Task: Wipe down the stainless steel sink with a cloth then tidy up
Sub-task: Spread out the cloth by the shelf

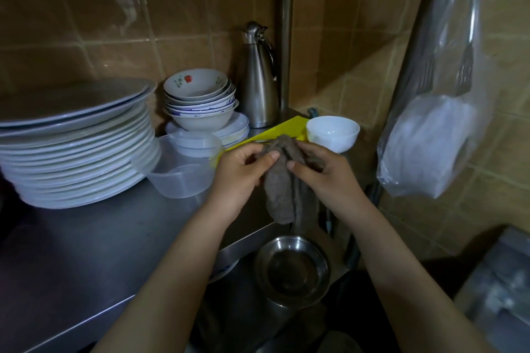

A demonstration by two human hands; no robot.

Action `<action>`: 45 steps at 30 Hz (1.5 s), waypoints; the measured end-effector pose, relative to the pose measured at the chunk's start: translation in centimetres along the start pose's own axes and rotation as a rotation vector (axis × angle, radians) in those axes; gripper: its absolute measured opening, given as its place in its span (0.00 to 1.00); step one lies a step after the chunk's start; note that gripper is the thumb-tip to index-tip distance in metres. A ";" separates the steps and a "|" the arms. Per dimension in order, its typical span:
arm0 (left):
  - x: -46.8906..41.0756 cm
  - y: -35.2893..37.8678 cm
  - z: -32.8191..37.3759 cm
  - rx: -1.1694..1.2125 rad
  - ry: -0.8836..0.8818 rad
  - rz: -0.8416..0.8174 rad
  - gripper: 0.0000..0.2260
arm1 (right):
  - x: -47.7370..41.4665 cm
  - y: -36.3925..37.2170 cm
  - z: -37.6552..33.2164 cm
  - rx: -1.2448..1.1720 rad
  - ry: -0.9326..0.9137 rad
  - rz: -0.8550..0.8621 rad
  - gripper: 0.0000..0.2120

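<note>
From the head camera: the cloth [279,195] droops limp, so I judge it soft, light, maybe damp, and best held by its bunched top. My left hand [238,178] and right hand [327,178] pinch it there, fingers curled and forearms stretched forward. Its tail hangs below my fingertips, above a steel bowl [292,269].
</note>
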State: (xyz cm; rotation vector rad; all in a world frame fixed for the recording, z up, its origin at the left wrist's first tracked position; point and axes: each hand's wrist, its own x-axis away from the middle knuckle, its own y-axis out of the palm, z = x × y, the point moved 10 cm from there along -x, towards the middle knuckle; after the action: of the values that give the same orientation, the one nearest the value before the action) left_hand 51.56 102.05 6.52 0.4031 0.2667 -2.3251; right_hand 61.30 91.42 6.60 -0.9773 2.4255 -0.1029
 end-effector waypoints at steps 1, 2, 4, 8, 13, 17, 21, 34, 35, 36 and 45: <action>-0.1 -0.2 0.0 0.007 0.018 0.014 0.06 | 0.0 -0.3 0.0 0.017 0.000 0.005 0.16; -0.1 -0.4 0.1 0.001 0.041 0.028 0.07 | 0.0 -0.5 -0.1 0.023 -0.002 0.016 0.14; -0.2 -0.6 0.4 -0.042 0.095 0.027 0.10 | 0.0 -1.0 0.0 0.026 -0.007 0.044 0.11; -0.1 0.2 1.5 -0.314 0.212 -0.015 0.12 | -0.2 -1.6 -0.5 0.134 -0.039 0.103 0.07; 0.1 0.3 3.0 -0.532 0.297 0.036 0.07 | -0.7 -2.0 -0.9 0.197 -0.013 0.148 0.07; -0.1 0.7 3.1 -0.625 0.267 0.032 0.06 | -0.6 -2.2 -0.5 0.160 0.056 0.198 0.10; -0.7 0.9 0.8 -0.320 0.008 -0.133 0.06 | -0.4 -2.2 1.4 -0.061 0.260 0.221 0.09; -0.1 0.5 0.5 0.064 -0.022 -0.064 0.14 | -0.4 -1.0 0.7 -0.241 0.269 0.192 0.06; -0.2 0.3 0.6 0.046 -0.022 -0.071 0.13 | -0.4 -1.1 1.0 -0.312 0.300 0.174 0.06; -0.3 0.1 0.7 0.019 -0.013 -0.075 0.13 | -0.5 -1.0 1.2 -0.382 0.323 0.145 0.08; -1.9 -2.9 2.5 -0.064 0.045 -0.013 0.12 | -1.9 -3.7 1.3 -0.609 0.276 -0.048 0.16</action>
State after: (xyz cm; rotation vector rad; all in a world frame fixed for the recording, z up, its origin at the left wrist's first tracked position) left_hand 50.24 104.49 9.76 0.4230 0.3660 -2.3156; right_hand 65.42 90.07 7.24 -1.3511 2.7487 0.5498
